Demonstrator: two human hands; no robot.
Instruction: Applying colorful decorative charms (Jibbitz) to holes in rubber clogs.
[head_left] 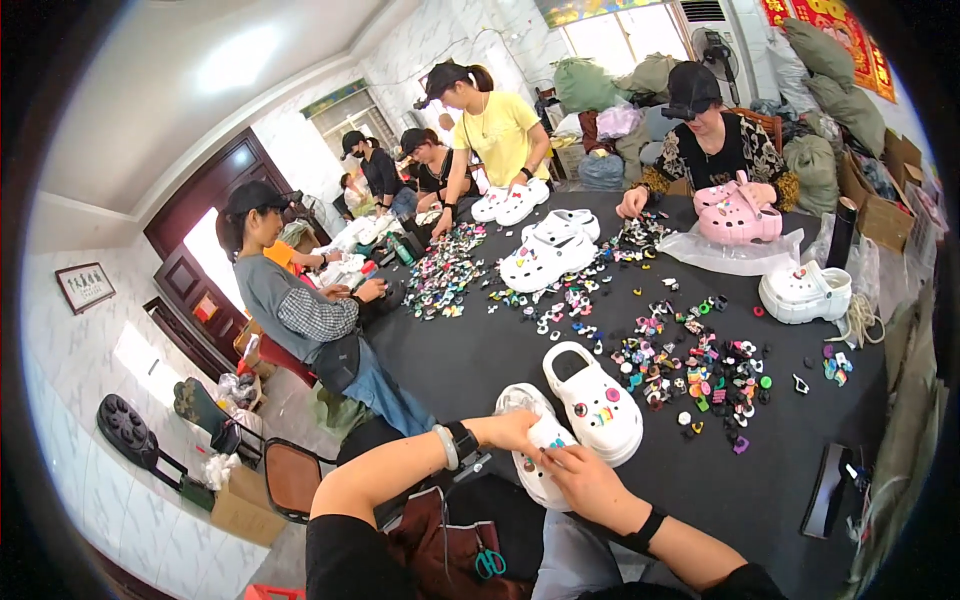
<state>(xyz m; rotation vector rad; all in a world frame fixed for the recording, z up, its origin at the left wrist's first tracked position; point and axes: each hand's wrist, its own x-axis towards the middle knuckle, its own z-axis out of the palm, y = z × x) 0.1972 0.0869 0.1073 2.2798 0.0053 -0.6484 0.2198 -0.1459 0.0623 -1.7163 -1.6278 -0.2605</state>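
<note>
Left hand (507,432) grips the left side of the white clog (549,432) at the near table edge, long axis roughly fore-aft, toe toward wearer, right hand (596,490) nearer the toe, fingertips bunched at the upper, pinch unclear.

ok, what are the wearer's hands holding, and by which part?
White clog: left hand grips its side around mid-length; right hand has fingers on the upper toward the toe, grip unclear.

Left hand (508,431) holds white clog (552,430).
</note>
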